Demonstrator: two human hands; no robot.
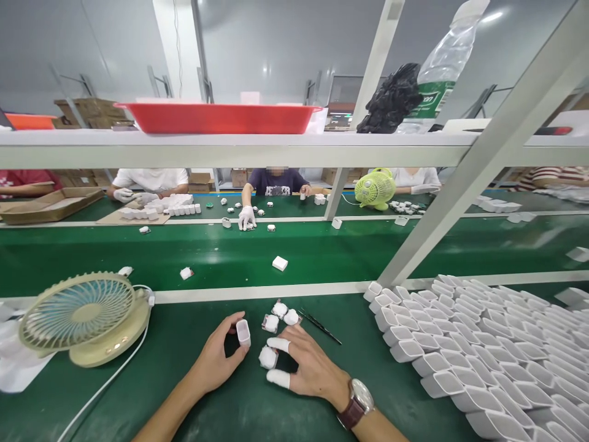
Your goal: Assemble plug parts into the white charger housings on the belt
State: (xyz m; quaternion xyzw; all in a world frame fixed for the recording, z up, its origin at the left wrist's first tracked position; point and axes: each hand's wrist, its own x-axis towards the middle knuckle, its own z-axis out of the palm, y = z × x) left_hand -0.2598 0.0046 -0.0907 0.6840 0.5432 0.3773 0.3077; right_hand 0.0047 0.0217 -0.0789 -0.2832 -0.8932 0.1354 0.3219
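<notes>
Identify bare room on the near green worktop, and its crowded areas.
Bare patches: between the white cable and the left hand; between the forearms; between the watch and the rows of white cups. Crowded: the right side, packed with those cups, and around the right hand, by white parts and tweezers.

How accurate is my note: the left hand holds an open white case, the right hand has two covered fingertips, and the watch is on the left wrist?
One error: the watch is on the right wrist, as the head view shows. The left hand does hold an open white case, and the right hand has two covered fingertips.
</notes>
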